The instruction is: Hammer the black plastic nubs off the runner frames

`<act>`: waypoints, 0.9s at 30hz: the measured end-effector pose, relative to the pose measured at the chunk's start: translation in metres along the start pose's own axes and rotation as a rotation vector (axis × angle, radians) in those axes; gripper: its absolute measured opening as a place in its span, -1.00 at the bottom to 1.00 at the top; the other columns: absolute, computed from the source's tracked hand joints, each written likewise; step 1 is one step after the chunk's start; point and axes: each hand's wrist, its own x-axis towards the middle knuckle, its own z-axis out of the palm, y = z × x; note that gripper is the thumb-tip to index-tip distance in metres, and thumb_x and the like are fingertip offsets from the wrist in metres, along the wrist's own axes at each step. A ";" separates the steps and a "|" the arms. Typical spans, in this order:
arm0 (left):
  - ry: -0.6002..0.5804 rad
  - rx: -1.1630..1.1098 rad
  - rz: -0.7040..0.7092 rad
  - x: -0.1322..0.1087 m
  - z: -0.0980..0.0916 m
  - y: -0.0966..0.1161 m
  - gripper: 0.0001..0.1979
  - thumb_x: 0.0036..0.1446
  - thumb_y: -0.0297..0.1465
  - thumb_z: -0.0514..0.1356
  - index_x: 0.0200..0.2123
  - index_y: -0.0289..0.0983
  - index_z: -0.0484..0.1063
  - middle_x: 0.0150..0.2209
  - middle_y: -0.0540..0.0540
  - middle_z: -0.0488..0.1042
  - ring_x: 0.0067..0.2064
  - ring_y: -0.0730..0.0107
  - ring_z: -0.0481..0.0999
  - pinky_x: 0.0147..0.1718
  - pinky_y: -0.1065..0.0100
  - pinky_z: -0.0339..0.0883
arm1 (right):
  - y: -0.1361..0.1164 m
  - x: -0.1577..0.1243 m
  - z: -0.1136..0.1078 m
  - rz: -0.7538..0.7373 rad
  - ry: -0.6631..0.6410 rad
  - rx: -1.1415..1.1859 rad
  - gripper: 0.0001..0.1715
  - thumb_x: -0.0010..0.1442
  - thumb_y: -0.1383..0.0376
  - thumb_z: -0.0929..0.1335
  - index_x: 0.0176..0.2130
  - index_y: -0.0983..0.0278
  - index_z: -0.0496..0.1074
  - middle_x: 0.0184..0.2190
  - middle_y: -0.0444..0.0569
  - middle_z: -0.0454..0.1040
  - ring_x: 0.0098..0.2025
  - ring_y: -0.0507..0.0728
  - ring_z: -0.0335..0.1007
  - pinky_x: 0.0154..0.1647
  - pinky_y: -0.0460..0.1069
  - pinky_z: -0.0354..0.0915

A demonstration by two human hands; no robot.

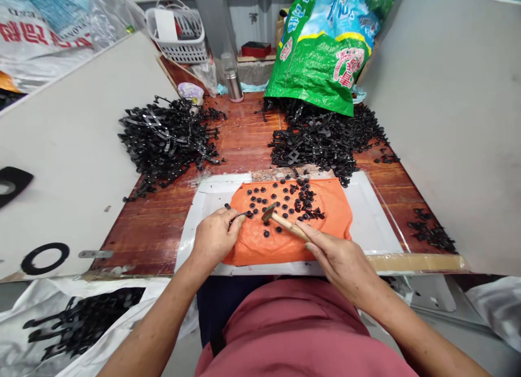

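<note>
My right hand (340, 257) grips the wooden handle of a small hammer (280, 218), whose head hovers over an orange cloth (285, 238). My left hand (215, 236) is closed in a pinch on a thin black plastic piece (241, 215) at the cloth's left edge. Several small black round parts (291, 198) lie scattered on the cloth. The cloth rests on a white board (366, 219) on the wooden table (240, 138).
Two heaps of black plastic frames lie further back, a left heap (166, 138) and a right heap (325, 138) spilling from a green sack (325, 46). A metal flask (234, 84) and a white basket (179, 32) stand behind. Grey panels flank the table. A white bag (81, 323) of black parts sits lower left.
</note>
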 end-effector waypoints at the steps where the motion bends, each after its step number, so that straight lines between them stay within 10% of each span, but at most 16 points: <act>1: -0.006 -0.003 0.002 0.001 0.000 0.000 -0.68 0.36 -0.24 0.05 -0.23 -0.24 0.57 -0.27 -0.14 0.54 -0.18 0.19 0.54 -0.20 0.28 0.25 | -0.001 0.004 -0.002 -0.013 -0.004 -0.025 -0.39 0.51 0.27 0.16 0.44 -0.10 0.05 0.15 -0.12 0.53 0.00 0.13 0.59 -0.06 -0.01 0.48; 27: 0.011 -0.069 0.027 0.003 0.001 -0.005 -0.69 0.35 -0.26 0.08 -0.22 -0.25 0.60 -0.28 -0.14 0.58 -0.20 0.18 0.56 -0.24 0.28 0.24 | -0.016 0.040 0.011 -0.096 -0.017 -0.353 -0.31 0.44 0.37 0.21 0.46 0.07 0.06 -0.19 -0.02 0.60 -0.24 0.11 0.55 -0.24 -0.08 0.40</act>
